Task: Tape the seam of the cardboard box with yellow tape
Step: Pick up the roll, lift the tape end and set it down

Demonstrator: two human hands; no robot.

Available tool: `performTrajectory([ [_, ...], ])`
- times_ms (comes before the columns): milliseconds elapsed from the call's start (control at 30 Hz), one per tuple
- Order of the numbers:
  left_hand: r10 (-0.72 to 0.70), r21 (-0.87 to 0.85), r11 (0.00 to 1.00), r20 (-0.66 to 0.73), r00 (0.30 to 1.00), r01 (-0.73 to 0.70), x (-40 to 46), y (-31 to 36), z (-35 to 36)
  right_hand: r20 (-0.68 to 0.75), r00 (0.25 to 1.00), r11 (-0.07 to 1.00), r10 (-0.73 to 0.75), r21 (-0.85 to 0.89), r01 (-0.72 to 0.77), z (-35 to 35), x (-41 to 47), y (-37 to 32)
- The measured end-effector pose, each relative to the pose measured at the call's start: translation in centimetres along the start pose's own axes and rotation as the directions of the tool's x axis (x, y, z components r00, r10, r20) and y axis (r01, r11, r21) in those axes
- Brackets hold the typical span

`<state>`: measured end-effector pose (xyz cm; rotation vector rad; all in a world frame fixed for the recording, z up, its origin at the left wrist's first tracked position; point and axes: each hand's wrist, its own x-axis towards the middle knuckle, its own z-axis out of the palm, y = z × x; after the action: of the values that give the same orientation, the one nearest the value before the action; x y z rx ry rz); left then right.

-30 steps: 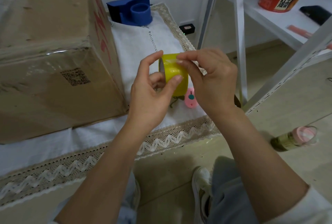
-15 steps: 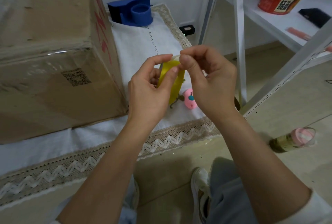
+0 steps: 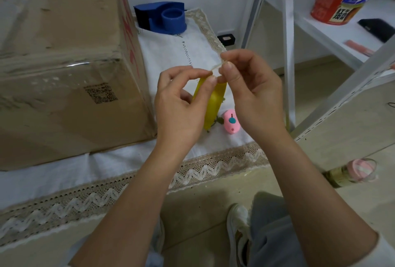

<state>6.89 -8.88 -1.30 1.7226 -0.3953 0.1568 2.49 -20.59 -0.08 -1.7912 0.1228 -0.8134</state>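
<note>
Picking at the loose end, the right hand (image 3: 250, 91) pinches the tip of the yellow tape (image 3: 213, 104) while the left hand (image 3: 181, 104) grips the roll. The cardboard box (image 3: 64, 63) sits at nine o'clock on the table (image 3: 166, 52). Next, I think, pull a strip free.

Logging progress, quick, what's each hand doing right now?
Left hand: holding the tape roll.
Right hand: pinching the tape's loose end.

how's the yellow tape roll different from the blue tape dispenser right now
The yellow tape roll is held in the air by the left hand while the right hand picks at its end; the blue tape dispenser sits untouched on the white cloth, farther back. Both are beside the cardboard box.
</note>
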Motion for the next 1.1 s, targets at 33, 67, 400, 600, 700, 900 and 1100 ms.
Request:
performTrajectory([
  [33,-0.013,-0.022,1.000,-0.006,1.000,0.013,0.07,-0.07,0.05,0.010,1.000,0.999,0.028,0.030,-0.028,-0.04,0.07,-0.18],
  [67,-0.037,-0.049,0.998,-0.016,0.999,0.037,0.15,-0.18,0.14,0.019,0.999,0.998,0.049,0.048,-0.050,-0.01,0.08,-0.36],
  [400,-0.259,-0.152,0.957,-0.075,0.963,0.246,0.55,-0.36,0.23,0.020,0.960,0.960,0.279,0.013,-0.279,-0.37,0.08,-0.58],
  [600,-0.296,-0.174,0.944,-0.085,0.951,0.279,0.38,0.21,0.27,0.180,0.961,0.977,0.211,-0.064,-0.203,-0.20,-0.45,-0.56],
  [700,-0.293,-0.171,0.946,-0.093,0.951,0.275,0.34,0.15,0.25,0.184,0.971,0.988,0.152,-0.055,-0.144,-0.23,-0.54,-0.59],
  [900,-0.261,-0.133,0.959,-0.086,0.962,0.248,0.28,-0.01,0.42,0.153,0.980,0.991,0.124,-0.068,-0.115,-0.36,-0.35,-0.20],
  [1100,-0.214,-0.127,0.970,-0.041,0.976,0.207,0.00,-0.15,0.40,0.138,0.983,0.990,0.124,-0.090,-0.112,-0.54,-0.23,-0.17],
])
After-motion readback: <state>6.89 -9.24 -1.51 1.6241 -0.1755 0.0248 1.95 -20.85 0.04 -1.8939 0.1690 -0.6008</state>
